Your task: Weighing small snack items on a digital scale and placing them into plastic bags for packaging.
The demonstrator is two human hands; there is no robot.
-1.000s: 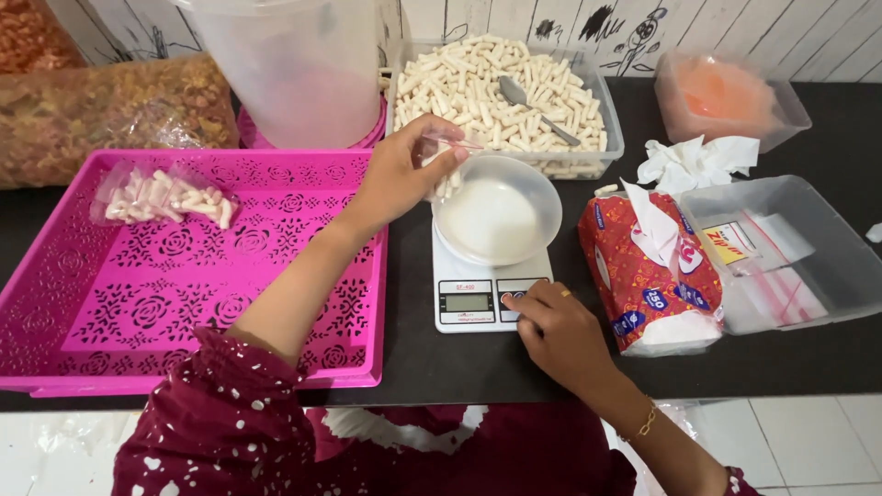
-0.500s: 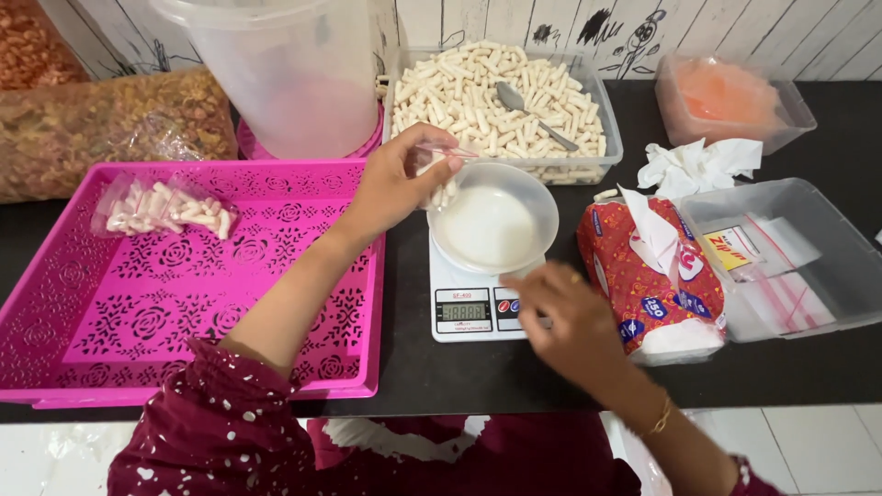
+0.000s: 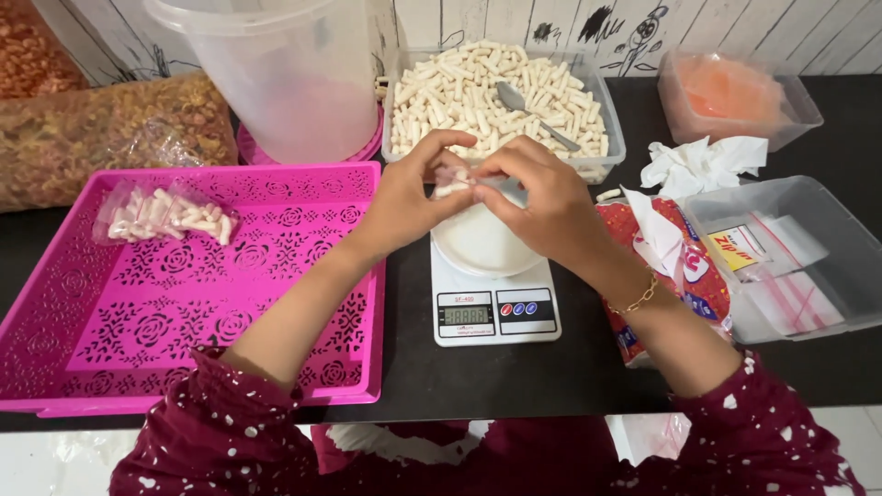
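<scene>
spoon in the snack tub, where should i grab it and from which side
Judging by its pose, take the spoon by its handle, near the free end pointing toward the tub's right wall, coming down from above. The bowl end lies toward the middle of the clear tub, on the pale snack sticks, while the slim handle lies on top, exposed for the fingers to pinch.

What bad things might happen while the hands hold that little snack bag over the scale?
The left hand and right hand pinch a small clear bag right above the white bowl on the scale. Sticks might slip out and miss the bowl. A wrist might bump the bowl and tip it. An elbow could nudge the pink tray, which seems to overhang the table edge.
</scene>
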